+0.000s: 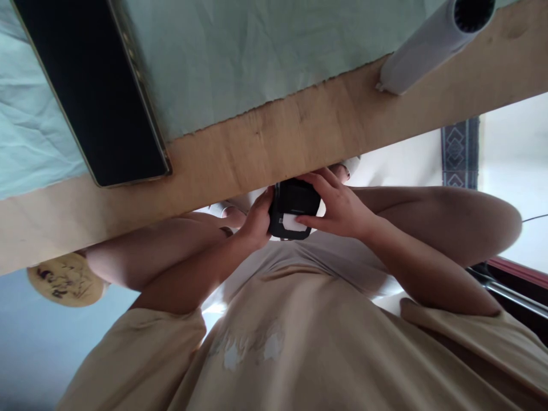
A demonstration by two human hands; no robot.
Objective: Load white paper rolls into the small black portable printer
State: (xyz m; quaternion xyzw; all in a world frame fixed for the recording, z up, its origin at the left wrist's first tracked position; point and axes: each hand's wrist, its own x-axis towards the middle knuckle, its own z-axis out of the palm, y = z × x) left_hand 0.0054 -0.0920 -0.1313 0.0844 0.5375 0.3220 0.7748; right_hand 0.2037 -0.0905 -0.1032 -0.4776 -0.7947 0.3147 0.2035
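Note:
A small black boxy device with a white patch on its near face is held above my lap, just under the table's front edge. My left hand grips its left side, fingers mostly hidden behind it. From the right, my right hand has its thumb against the white patch and its fingers over the far right edge. What exactly the device is, I cannot make out.
The wooden table has its edge right beyond my hands, with a pale green cloth over it. On it lie a dark-screened phone and a white tube. A round yellowish object sits below left; a metal bar is at right.

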